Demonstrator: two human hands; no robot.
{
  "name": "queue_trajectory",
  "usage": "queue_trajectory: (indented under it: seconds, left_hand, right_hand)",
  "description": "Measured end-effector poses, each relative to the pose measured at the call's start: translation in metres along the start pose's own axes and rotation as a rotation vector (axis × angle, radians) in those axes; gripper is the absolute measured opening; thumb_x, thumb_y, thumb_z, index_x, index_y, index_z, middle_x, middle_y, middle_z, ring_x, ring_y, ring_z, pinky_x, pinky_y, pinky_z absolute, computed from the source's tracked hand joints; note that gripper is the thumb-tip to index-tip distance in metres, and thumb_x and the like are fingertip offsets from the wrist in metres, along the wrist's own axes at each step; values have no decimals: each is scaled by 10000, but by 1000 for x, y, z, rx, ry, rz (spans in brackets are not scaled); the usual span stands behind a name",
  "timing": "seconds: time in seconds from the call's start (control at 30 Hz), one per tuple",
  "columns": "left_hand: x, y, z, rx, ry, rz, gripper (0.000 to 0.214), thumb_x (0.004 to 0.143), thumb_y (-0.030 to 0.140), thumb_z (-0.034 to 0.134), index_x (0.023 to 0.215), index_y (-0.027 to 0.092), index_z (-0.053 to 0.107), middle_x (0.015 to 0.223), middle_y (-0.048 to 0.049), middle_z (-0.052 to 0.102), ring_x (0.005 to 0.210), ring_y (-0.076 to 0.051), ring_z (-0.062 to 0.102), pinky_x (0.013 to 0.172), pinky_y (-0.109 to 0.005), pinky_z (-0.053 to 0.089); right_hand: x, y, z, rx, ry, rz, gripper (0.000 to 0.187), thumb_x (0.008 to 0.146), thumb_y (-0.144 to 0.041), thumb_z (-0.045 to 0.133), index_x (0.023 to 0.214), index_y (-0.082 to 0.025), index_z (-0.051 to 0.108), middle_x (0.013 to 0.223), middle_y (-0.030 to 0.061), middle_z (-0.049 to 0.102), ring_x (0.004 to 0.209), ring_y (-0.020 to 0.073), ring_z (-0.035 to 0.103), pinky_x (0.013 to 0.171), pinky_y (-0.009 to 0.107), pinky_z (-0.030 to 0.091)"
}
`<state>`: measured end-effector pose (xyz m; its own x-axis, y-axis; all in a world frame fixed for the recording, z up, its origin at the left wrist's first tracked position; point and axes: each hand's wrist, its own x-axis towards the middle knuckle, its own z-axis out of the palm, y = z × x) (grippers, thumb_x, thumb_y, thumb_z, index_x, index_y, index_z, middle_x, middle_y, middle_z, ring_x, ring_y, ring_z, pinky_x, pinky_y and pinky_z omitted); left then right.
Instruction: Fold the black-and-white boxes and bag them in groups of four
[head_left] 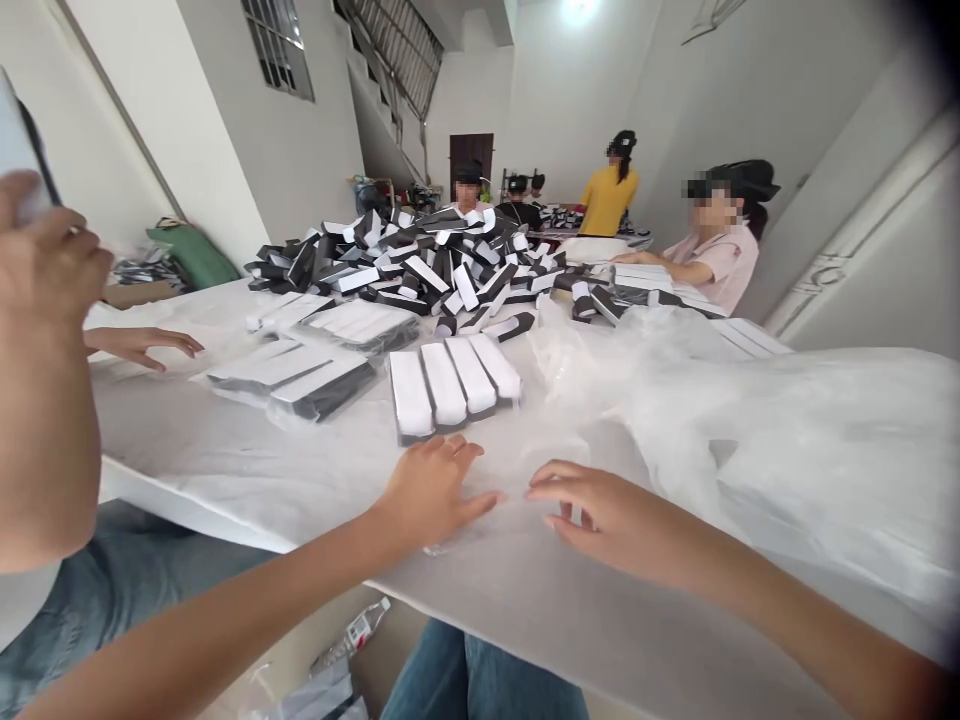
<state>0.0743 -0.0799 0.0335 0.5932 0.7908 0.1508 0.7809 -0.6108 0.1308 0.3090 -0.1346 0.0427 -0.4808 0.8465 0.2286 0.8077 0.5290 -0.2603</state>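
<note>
Just in front of a row of several white-topped black blocks (450,385), my left hand (431,495) lies low over the table with fingers spread. My right hand (600,510) hovers to its right, thumb and fingers apart. Nothing firm shows in either hand. Thin clear plastic (551,450) lies on the table around my fingertips; I cannot tell whether they touch it. To the left of the row are clear-bagged packs (322,385) of the same blocks, and another bagged pack (364,325) behind them.
A large heap of loose black-and-white blocks (420,265) covers the table's far side. Crumpled clear plastic bags (787,430) spread across the right. At left, a co-worker's raised hand (45,250) holds a flat object. A person in pink (720,260) sits at far right. A bottle (364,625) lies below.
</note>
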Motion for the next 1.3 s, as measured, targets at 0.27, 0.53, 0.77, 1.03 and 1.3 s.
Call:
queue_trajectory:
  seconds: [0.27, 0.53, 0.77, 1.03, 1.3]
  left_hand:
    - [-44, -22, -6, 219, -122, -152, 338, 892, 151, 431, 1195, 222, 561, 1140, -80, 614, 947, -250, 638, 675, -331, 512]
    - [-105, -80, -20, -34, -150, 138, 480, 900, 135, 402, 1343, 277, 521, 1381, -30, 549, 1255, -234, 497, 1025, -362, 437]
    - [-105, -98, -63, -85, -169, 139, 336, 964, 368, 443, 1260, 316, 594, 1307, -13, 607, 1138, -222, 589, 972, -302, 454]
    - [-30, -57, -23, -50, 10, 179, 347, 985, 270, 331, 1114, 212, 647, 1082, -61, 681, 953, -211, 640, 820, -321, 502]
    - [-10, -91, 26, -22, 72, -50, 535, 917, 482, 460, 1342, 162, 520, 1402, -132, 474, 1290, -306, 433, 1029, -432, 432]
  right_hand:
    - [45, 43, 17, -175, -10, 17, 643, 754, 8, 486, 1329, -271, 557, 1496, 94, 377, 1009, 246, 621, 660, 318, 545]
    - [-24, 66, 11, -34, -202, -29, 508, 932, -216, 420, 1392, -420, 488, 1551, -42, 341, 1350, 296, 413, 1031, 484, 441]
    - [-46, 26, -24, 353, -8, 77, 457, 993, -479, 314, 1174, -305, 696, 1137, 54, 707, 1043, 251, 646, 891, 404, 522]
    - [55, -6, 25, 582, 100, 142, 284, 931, -279, 451, 1068, -244, 697, 1116, 45, 707, 1035, 196, 652, 906, 349, 513]
    - [84, 35, 79, 121, -61, -58, 475, 963, -403, 401, 1412, -271, 482, 1528, 34, 397, 1404, 232, 348, 1182, 480, 208]
